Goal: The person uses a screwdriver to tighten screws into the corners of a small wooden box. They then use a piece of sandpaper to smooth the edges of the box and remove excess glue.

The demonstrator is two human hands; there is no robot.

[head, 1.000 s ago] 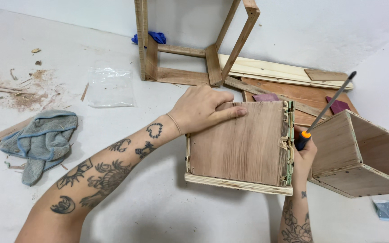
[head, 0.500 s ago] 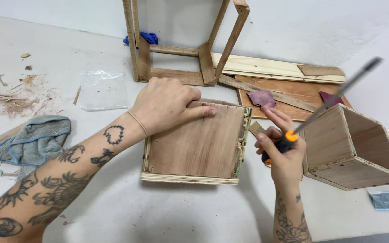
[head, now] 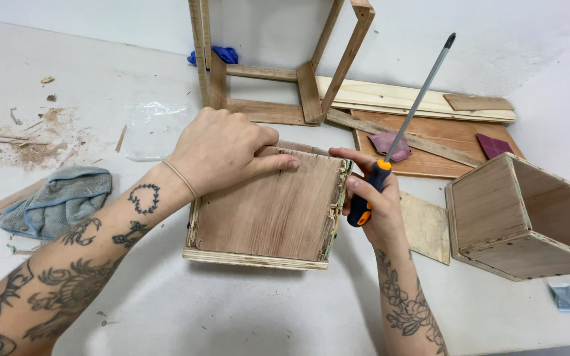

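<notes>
A square plywood box (head: pixel 268 211) lies on the white table with a flat wooden face up. My left hand (head: pixel 222 148) presses down on its far left corner, fingers curled over the top edge. My right hand (head: pixel 372 198) sits against the box's ragged right edge and grips a screwdriver (head: pixel 400 128) by its black and orange handle. The metal shaft points up and away to the right.
An open plywood box (head: pixel 519 217) lies on its side at the right. Behind stand a wooden frame (head: pixel 278 72), boards (head: pixel 430 132) and sandpaper scraps. A grey-blue cloth (head: pixel 57 201), a clear plastic bag (head: pixel 150 128) and sawdust lie at the left.
The box has slid left and nearer the table's middle under my left hand. My right hand has kept to its right edge, and the screwdriver shaft now stands steeper.
</notes>
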